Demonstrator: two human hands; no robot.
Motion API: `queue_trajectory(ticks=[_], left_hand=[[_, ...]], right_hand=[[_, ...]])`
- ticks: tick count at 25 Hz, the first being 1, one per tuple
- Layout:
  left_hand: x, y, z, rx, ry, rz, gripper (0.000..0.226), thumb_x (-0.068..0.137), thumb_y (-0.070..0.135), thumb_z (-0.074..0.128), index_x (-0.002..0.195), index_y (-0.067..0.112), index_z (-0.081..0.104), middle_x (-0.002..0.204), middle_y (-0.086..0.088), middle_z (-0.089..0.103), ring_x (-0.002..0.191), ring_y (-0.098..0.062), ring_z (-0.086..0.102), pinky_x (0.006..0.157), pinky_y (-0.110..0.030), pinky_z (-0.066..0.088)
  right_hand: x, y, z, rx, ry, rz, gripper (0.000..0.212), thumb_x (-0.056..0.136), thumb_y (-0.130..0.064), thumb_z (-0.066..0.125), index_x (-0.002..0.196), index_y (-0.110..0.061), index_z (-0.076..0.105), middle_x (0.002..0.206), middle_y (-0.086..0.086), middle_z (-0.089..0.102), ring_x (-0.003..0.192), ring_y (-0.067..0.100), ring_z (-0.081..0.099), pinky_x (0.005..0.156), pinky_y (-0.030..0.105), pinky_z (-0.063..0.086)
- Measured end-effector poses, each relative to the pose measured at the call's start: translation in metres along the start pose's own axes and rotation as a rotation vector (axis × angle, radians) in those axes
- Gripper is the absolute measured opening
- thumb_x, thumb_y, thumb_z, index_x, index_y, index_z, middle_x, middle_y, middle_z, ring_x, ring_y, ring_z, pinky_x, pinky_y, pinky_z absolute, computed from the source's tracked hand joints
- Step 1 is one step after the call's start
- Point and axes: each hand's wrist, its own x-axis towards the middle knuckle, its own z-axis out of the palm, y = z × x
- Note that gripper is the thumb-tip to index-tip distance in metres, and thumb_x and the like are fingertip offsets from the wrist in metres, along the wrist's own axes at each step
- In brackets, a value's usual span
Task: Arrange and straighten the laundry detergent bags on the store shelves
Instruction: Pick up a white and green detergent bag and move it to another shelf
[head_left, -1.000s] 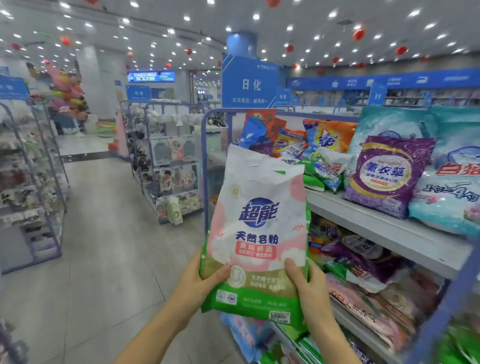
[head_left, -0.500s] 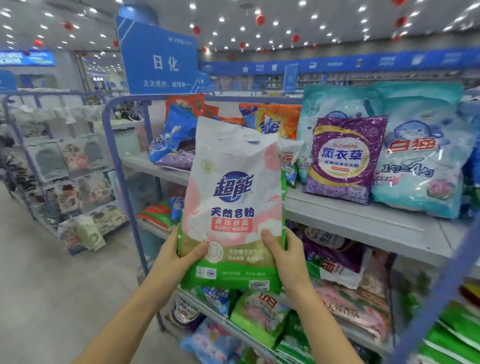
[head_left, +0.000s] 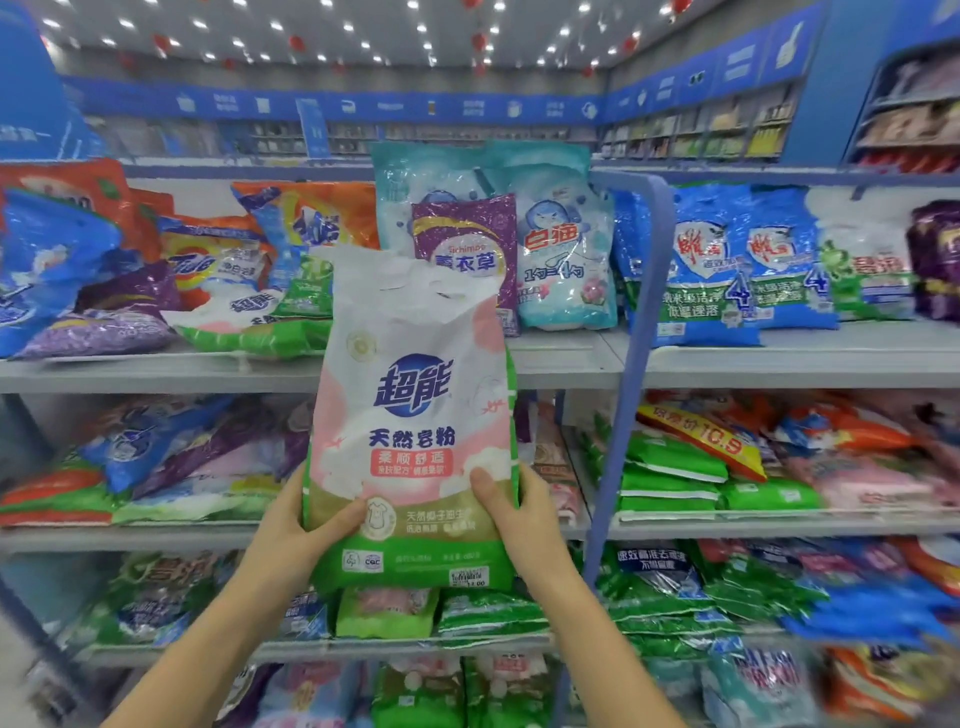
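I hold a white, pink and green detergent bag (head_left: 415, 415) upright in front of the shelves. My left hand (head_left: 296, 535) grips its lower left edge, thumb on the front. My right hand (head_left: 519, 514) grips the lower right edge the same way. Behind the bag, on the top shelf (head_left: 561, 358), a purple bag (head_left: 467, 244) and a light blue bag (head_left: 561, 249) stand upright. To the left lie a matching white and green bag (head_left: 249, 322), a purple bag on its side (head_left: 104, 327) and tilted orange bags (head_left: 218, 249).
A blue metal upright (head_left: 631, 332) divides the shelving just right of the held bag. Blue and green bags (head_left: 711, 270) stand to its right on the top shelf. Lower shelves (head_left: 156, 535) hold several jumbled bags. More store shelving lines the far wall.
The view has swung right from the aisle to face the shelves squarely. Both hands keep the same grip on the bag, which now sits in front of the top and middle shelves.
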Motion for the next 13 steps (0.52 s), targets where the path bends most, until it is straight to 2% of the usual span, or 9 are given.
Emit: queue_trajectory(ticks=[2,4,5,6,7,8,9,11,13], left_hand=[[-0.006,-0.006,0.013,-0.028,-0.09,-0.01,0.1,0.022,0.054,0.09,0.114,0.031,0.056,0.098,0.0,0.074,0.083,-0.023,0.072,0.061,-0.032,0.059],[-0.012,-0.014,0.028,-0.036,-0.161,-0.017,0.097,0.038,0.042,0.089,0.126,0.025,0.051,0.101,-0.002,0.073,0.084,-0.022,0.072,0.061,-0.031,0.059],[-0.015,-0.016,0.038,-0.036,-0.198,-0.018,0.101,0.038,0.043,0.089,0.128,0.024,0.049,0.102,-0.001,0.072,0.085,-0.022,0.071,0.062,-0.031,0.059],[-0.018,-0.018,0.049,-0.039,-0.239,-0.025,0.108,0.031,0.049,0.09,0.128,0.025,0.049,0.102,-0.001,0.072,0.085,-0.022,0.071,0.062,-0.03,0.059],[-0.02,-0.019,0.06,-0.046,-0.278,-0.031,0.114,0.023,0.053,0.091,0.126,0.027,0.049,0.1,0.0,0.073,0.085,-0.022,0.072,0.061,-0.03,0.059],[-0.022,-0.02,0.072,-0.055,-0.313,-0.033,0.117,0.019,0.054,0.09,0.125,0.029,0.049,0.099,0.002,0.074,0.084,-0.022,0.072,0.06,-0.029,0.058],[-0.023,-0.02,0.085,-0.065,-0.353,-0.04,0.116,0.021,0.052,0.091,0.126,0.029,0.048,0.099,0.003,0.074,0.084,-0.022,0.072,0.059,-0.028,0.058],[-0.025,-0.021,0.112,-0.087,-0.426,-0.054,0.112,0.027,0.047,0.092,0.128,0.028,0.047,0.098,0.001,0.074,0.083,-0.023,0.072,0.059,-0.029,0.058],[-0.024,-0.024,0.139,-0.085,-0.478,-0.064,0.112,0.022,0.049,0.092,0.124,0.031,0.049,0.099,0.0,0.074,0.085,-0.026,0.072,0.062,-0.033,0.059]], right_hand=[[-0.026,-0.001,-0.012,-0.017,0.066,-0.004,0.036,0.075,-0.049,0.06,0.108,-0.034,0.055,0.109,-0.018,0.063,0.101,-0.006,0.058,0.086,0.014,0.045],[-0.048,0.001,-0.028,-0.037,0.134,0.007,0.025,0.083,-0.038,0.06,0.107,-0.033,0.055,0.105,-0.021,0.063,0.096,-0.012,0.059,0.081,0.009,0.044],[-0.058,0.003,-0.037,-0.045,0.165,0.012,0.022,0.084,-0.035,0.061,0.105,-0.034,0.055,0.102,-0.022,0.064,0.094,-0.013,0.059,0.08,0.008,0.044],[-0.068,0.004,-0.047,-0.053,0.196,0.017,0.024,0.083,-0.039,0.062,0.106,-0.033,0.056,0.103,-0.02,0.065,0.095,-0.012,0.059,0.083,0.01,0.045],[-0.077,0.003,-0.056,-0.066,0.227,0.021,0.036,0.079,-0.049,0.064,0.11,-0.031,0.057,0.107,-0.016,0.065,0.1,-0.006,0.06,0.09,0.018,0.047],[-0.085,0.002,-0.065,-0.086,0.257,0.035,0.051,0.076,-0.056,0.064,0.116,-0.027,0.057,0.112,-0.012,0.065,0.105,0.0,0.061,0.095,0.026,0.048],[-0.092,0.001,-0.076,-0.1,0.285,0.045,0.056,0.075,-0.057,0.064,0.119,-0.023,0.056,0.114,-0.01,0.065,0.106,0.004,0.061,0.097,0.029,0.048],[-0.104,-0.001,-0.1,-0.104,0.333,0.057,0.033,0.083,-0.041,0.061,0.112,-0.024,0.058,0.108,-0.01,0.068,0.101,0.002,0.063,0.092,0.023,0.049],[-0.114,-0.002,-0.124,-0.114,0.368,0.074,0.02,0.087,-0.032,0.06,0.106,-0.028,0.059,0.105,-0.011,0.069,0.098,0.002,0.064,0.09,0.023,0.05]])
